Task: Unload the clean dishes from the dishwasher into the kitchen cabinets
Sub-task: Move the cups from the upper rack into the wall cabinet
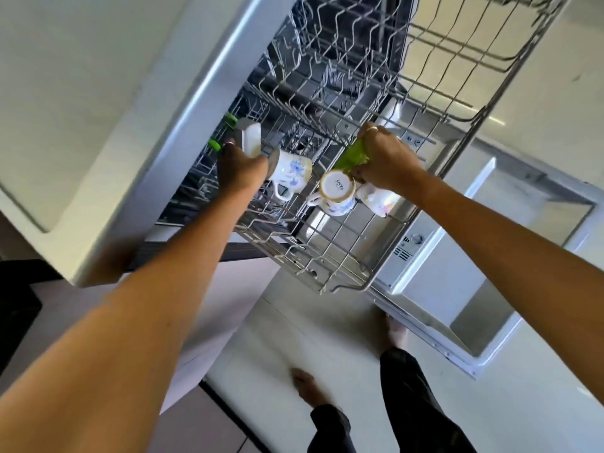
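Hands over rack (pixel 327 243), left (pixel 240 168) gripping white container (pixel 250 138), right (pixel 387 161) clutching green cup (pixel 351 156) (mugs below).

Glossy ceramic mug (pixel 336 191), metal-wire rack (pixel 330 256)

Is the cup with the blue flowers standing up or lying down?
Lying down. The flowered cup is tipped on its side in the wire rack, its handle pointing downward, beside the left hand.
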`<state>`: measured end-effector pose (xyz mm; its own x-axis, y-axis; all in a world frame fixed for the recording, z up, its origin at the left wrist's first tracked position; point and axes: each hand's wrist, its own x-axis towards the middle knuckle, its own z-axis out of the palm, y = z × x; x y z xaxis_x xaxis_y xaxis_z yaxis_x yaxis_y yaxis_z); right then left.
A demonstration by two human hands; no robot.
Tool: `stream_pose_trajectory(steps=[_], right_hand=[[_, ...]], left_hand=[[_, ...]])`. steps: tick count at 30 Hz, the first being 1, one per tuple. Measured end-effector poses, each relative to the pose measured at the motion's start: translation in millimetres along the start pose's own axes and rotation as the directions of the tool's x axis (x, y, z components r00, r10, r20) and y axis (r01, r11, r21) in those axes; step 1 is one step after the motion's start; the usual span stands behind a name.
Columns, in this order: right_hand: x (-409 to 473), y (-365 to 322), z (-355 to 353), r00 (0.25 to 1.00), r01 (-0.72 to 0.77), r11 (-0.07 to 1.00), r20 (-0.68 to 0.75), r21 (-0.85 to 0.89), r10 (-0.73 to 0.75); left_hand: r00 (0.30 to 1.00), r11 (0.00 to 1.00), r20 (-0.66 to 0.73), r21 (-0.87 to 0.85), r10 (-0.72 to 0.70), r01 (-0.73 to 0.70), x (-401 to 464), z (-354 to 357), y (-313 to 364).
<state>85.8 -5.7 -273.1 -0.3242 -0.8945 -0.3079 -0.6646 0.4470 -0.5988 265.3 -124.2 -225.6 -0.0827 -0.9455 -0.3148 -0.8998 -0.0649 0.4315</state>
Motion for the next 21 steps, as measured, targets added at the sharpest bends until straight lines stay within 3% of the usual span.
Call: stream_pose_trajectory(steps=[5, 7, 11, 15, 21], right_hand=[[0.5, 1.2, -20.1, 0.996, -0.023, 0.996, -0.081, 0.091, 0.031], [-0.1, 2.8, -27.2, 0.993, -0.064, 0.946, -0.073, 0.319, 0.091], [-10.5, 5.4, -44.8, 0.979, -0.118, 0.595, -0.005, 0.795, 0.202], [-22.1, 10.4, -62.5, 0.964, -0.062, 0.215, 0.002, 0.975, 0.265], [-34.5, 13.9, -72.0, 0.937, -0.088, -0.001, 0.083, 0.996, 0.338]], left_hand=[[0.995, 0.993, 0.004, -0.055, -0.1, 0.1, 29.0, 7.0, 5.7], [0.994, 0.987, 0.028, -0.118, -0.11, 0.112, 35.6, 12.4, 4.6], [0.986, 0.954, 0.048, -0.251, -0.158, 0.165, 53.0, 23.1, 0.8], [0.979, 0.919, 0.014, -0.34, -0.206, 0.198, 62.9, 29.2, -4.3], [0.907, 0.84, -0.146, -0.456, -0.395, 0.292, 58.9, 23.7, -7.3]])
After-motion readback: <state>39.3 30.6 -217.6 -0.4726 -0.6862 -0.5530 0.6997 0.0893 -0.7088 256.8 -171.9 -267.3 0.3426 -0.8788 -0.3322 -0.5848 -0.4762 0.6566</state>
